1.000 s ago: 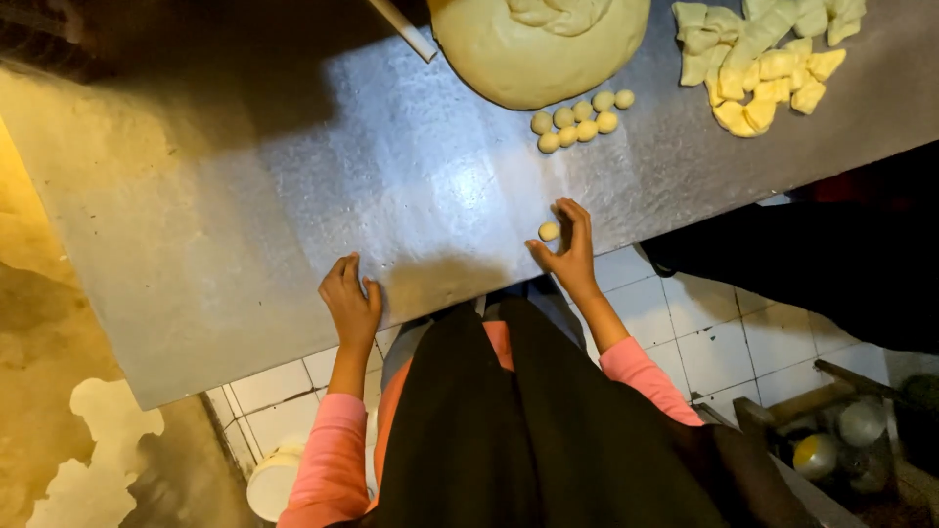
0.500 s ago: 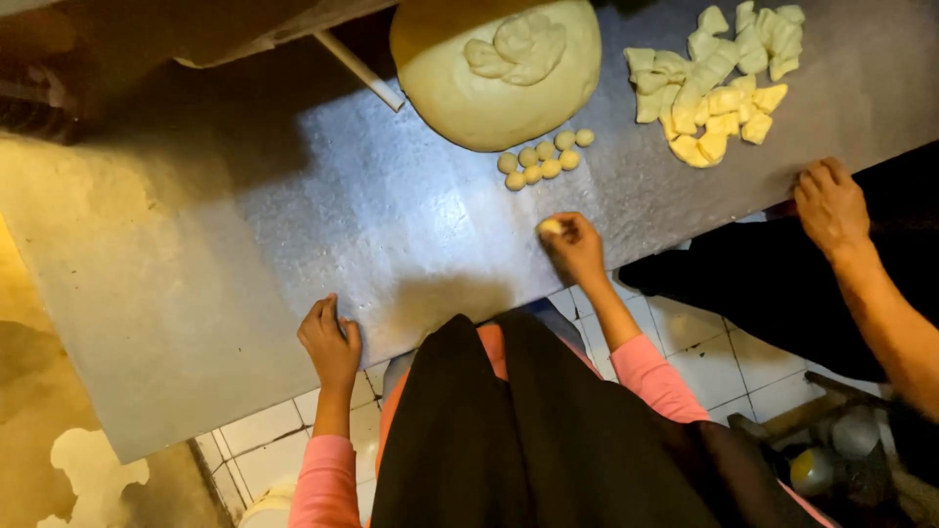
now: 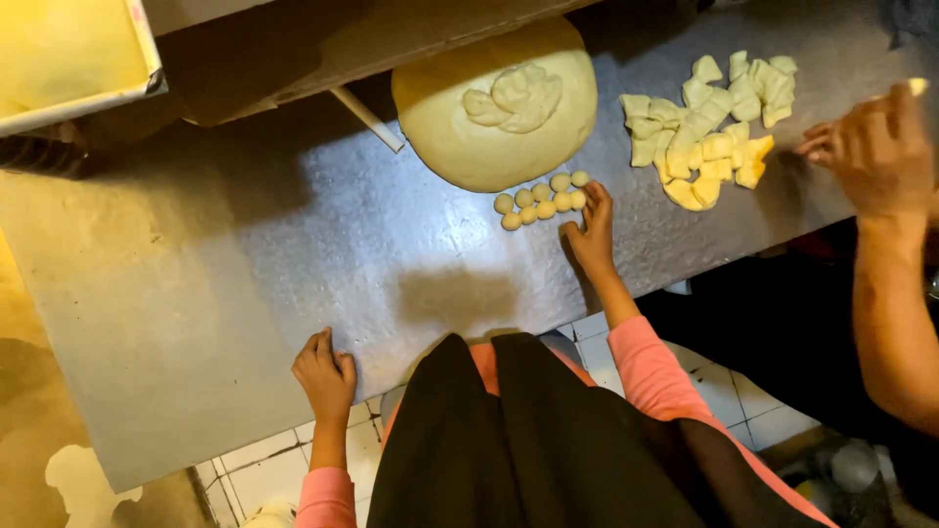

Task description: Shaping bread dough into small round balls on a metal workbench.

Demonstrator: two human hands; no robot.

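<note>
Table (image 3: 245,293): grey metal sheet, set over white floor tiles (image 3: 685,391).

Dough mound (image 3: 494,108): large, pale, round, at the far edge, a folded lump on top.

Dough balls (image 3: 540,199): small cluster of about eight, placed just before the mound.

Right hand (image 3: 592,230): laid on the table, fingers spread, fingertips touching or almost touching the rightmost ball; nothing is gripped.

Left hand (image 3: 325,374): rested on the near table edge, fingers loosely curled, empty.

Dough pieces (image 3: 709,132): yellowish cut chunks, heaped right of the mound.

Second person's hand (image 3: 866,147): beside the heap, possibly holding a piece.

Tray (image 3: 73,59): white-rimmed, yellow inside, top left.
</note>
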